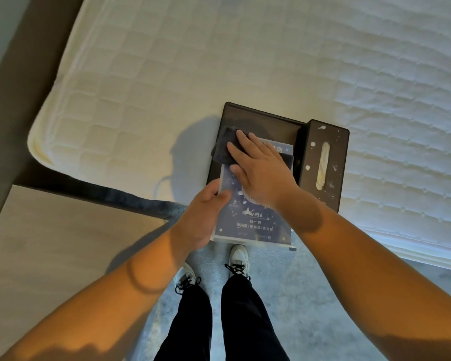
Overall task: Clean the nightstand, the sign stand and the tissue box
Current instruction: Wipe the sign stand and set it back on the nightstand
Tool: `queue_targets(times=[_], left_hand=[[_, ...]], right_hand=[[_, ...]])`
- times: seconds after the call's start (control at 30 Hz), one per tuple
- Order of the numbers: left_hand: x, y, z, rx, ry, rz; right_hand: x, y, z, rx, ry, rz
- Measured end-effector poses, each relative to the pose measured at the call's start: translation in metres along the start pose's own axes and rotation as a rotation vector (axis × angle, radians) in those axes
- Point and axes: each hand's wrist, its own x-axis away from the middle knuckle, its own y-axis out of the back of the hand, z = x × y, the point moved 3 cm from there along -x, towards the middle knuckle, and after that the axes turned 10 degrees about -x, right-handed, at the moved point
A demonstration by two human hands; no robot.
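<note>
Your right hand (261, 168) lies flat, fingers spread, pressing a dark cloth (223, 149) onto the sign stand (253, 217) at frame centre.

Your left hand (206, 204) pinches the sign's left edge, a good hold: the sheet looks light, stiff and slick, probably easily scratched. It rests over a dark tray (261, 123) on the white mattress (167, 74), so expect it to slide or rock. The speckled tissue box (323, 162) touches the tray at right; the nightstand (50, 243) sits lower left.
</note>
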Motion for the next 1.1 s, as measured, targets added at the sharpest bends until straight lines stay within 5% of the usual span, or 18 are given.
queue_targets(times=[0.33,0.63,0.93,1.1], left_hand=[[0.008,0.000,0.009,0.010,-0.022,-0.106],[-0.009,-0.003,0.005,-0.019,-0.021,-0.095],[-0.027,-0.025,-0.011,-0.054,-0.065,-0.018],[-0.026,-0.013,-0.006,0.007,-0.023,-0.123]], right_hand=[[0.037,0.005,-0.051,0.041,-0.249,-0.187],[0.046,-0.003,-0.002,0.077,0.021,-0.193],[0.042,0.012,-0.018,0.076,0.120,-0.302],[0.062,0.015,-0.068,0.088,-0.003,-0.264]])
